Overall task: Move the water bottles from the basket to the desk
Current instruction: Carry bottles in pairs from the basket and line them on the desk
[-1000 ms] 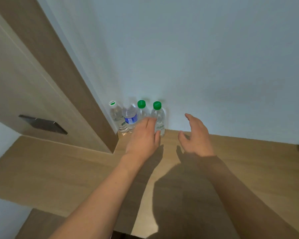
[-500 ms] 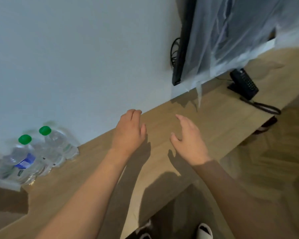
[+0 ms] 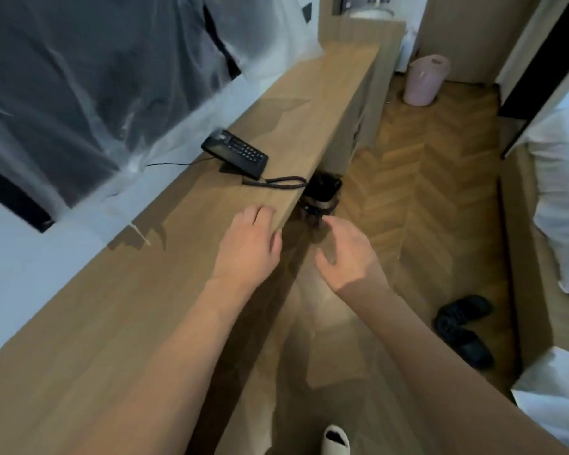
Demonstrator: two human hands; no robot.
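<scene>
My left hand (image 3: 248, 244) hovers over the front edge of the long wooden desk (image 3: 145, 290), fingers relaxed and empty. My right hand (image 3: 345, 254) is out over the floor beside the desk, fingers loosely spread, holding nothing. A pink basket (image 3: 424, 81) stands on the floor at the far end of the desk. No water bottles show in this view.
A black telephone (image 3: 235, 153) with a coiled cord sits on the desk ahead. A plastic-wrapped TV (image 3: 89, 80) hangs on the wall at left. A dark bin (image 3: 321, 195) sits under the desk edge. Black slippers (image 3: 463, 326) lie on the herringbone floor; a white bed (image 3: 562, 198) is at right.
My view has swung right, away from the bottles in the desk corner, which have left the frame. Both hands stay empty and now reach along the desk edge toward the room.
</scene>
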